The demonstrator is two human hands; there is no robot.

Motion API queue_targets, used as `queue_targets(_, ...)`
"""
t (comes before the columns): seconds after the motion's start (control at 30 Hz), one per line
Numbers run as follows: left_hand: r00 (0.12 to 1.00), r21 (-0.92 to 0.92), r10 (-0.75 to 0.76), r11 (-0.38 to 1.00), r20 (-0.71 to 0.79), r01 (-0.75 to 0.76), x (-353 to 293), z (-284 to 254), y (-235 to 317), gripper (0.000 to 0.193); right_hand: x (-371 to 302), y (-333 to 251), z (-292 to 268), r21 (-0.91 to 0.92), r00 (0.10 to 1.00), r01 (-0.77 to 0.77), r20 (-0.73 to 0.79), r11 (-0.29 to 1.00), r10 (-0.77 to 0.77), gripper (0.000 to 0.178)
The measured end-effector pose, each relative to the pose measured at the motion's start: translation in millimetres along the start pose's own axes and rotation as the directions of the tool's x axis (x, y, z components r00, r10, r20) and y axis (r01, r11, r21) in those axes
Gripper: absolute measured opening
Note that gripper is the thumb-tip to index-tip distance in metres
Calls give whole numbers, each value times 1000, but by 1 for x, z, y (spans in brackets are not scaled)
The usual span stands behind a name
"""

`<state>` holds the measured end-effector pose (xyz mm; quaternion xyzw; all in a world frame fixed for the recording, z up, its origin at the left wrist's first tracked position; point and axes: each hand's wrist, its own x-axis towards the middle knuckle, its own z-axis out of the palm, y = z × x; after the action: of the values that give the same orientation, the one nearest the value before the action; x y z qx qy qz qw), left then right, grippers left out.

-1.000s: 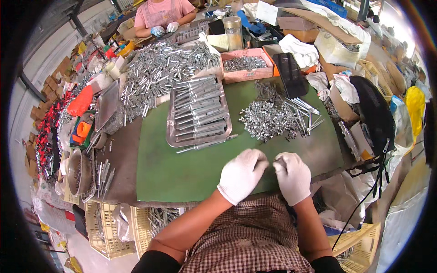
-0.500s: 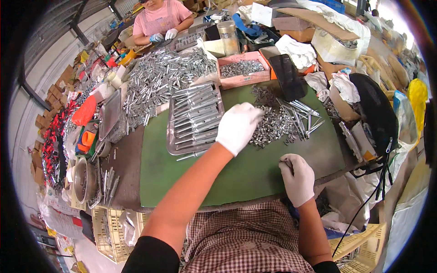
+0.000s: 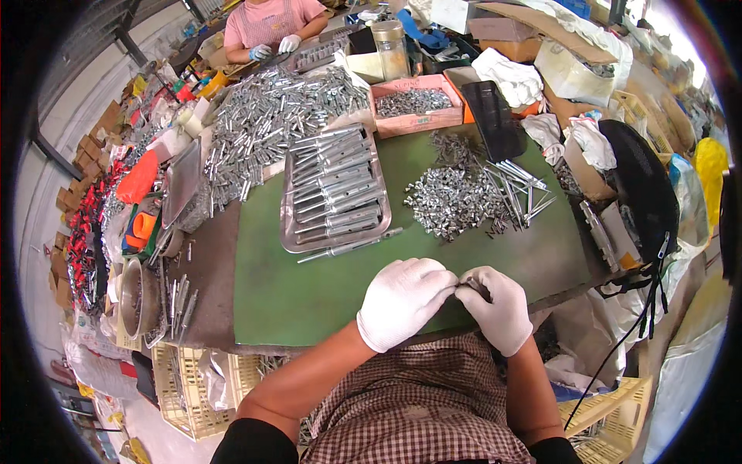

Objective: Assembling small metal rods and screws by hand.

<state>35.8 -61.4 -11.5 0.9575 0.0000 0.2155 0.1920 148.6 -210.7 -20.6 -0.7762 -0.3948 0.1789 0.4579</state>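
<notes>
Both my hands wear white gloves and meet above the front edge of the green mat point(image 3: 309, 301). My right hand point(image 3: 501, 311) is closed around a small dark metal part point(image 3: 478, 288), mostly hidden by the fingers. My left hand point(image 3: 408, 303) is pinched at the end of that part; whatever its fingertips hold is too small to make out. Beyond them lies a heap of small shiny metal fittings point(image 3: 452, 203). A metal tray point(image 3: 291, 238) holds a row of silver rod-and-tube assemblies point(image 3: 336, 185), and one more assembly point(image 3: 352, 246) lies along its near edge.
Thin metal rods point(image 3: 519, 189) and a black tray-like piece point(image 3: 491, 120) lie right of the heap. A pink box point(image 3: 421, 122) of small parts stands behind. Loose metal tubes point(image 3: 270, 116) cover the far left. Across the table, a person in gloves point(image 3: 272, 27) works.
My left hand has come back from the heap of fittings toward me and now touches my right hand. The right hand has shifted slightly left, the small part now showing in it.
</notes>
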Motion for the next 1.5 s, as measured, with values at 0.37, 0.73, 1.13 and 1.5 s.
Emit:
queue_targets(0.37, 806, -489, -569, 755, -160, 436, -14, 13, 11, 7, 37, -9, -2, -155, 968, 240, 107, 958, -225, 16)
queue_targets(0.73, 829, -351, -492, 850, -266, 392, -19, 21, 6, 6, 109, 27, -44, -641, 969, -8, -195, 768, -153, 17)
queue_targets(1.13, 841, -316, -481, 861, -248, 399, -21, 24, 6, 7, 45, -6, -23, -240, 979, 202, 47, 950, -196, 19)
queue_targets(1.5, 840, 320, -338, 812, -424, 488, -43, -14, -30, 26, 26, 12, 6, -367, 982, 120, -90, 923, -163, 11)
